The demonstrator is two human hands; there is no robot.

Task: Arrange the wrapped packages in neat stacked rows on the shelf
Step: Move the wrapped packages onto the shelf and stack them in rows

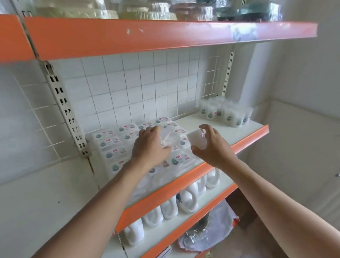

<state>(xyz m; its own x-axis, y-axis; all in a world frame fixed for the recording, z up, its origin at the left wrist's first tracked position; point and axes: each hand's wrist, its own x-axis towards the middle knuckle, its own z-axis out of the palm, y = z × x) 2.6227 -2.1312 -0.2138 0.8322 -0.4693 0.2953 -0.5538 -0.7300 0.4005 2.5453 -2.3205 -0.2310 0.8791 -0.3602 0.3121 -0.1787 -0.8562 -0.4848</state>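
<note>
Several white wrapped packages (pixel 114 145) with small labels lie in flat stacked rows on the left half of the middle shelf (pixel 245 126). My left hand (pixel 149 148) rests on top of these rows and grips a clear-wrapped package (pixel 168 138) against them. My right hand (pixel 210 146) hovers just right of the rows and holds a white wrapped package (pixel 196 138) above the shelf's front edge. A second cluster of wrapped packages (pixel 225 112) stands at the far right of the same shelf.
An orange-edged upper shelf (pixel 158 34) with clear lidded containers hangs overhead. White plastic jugs (pixel 170 209) line the shelf below. A crumpled plastic bag (pixel 208 233) lies lower down. A white wire grid backs the shelf, and a wall closes the right side.
</note>
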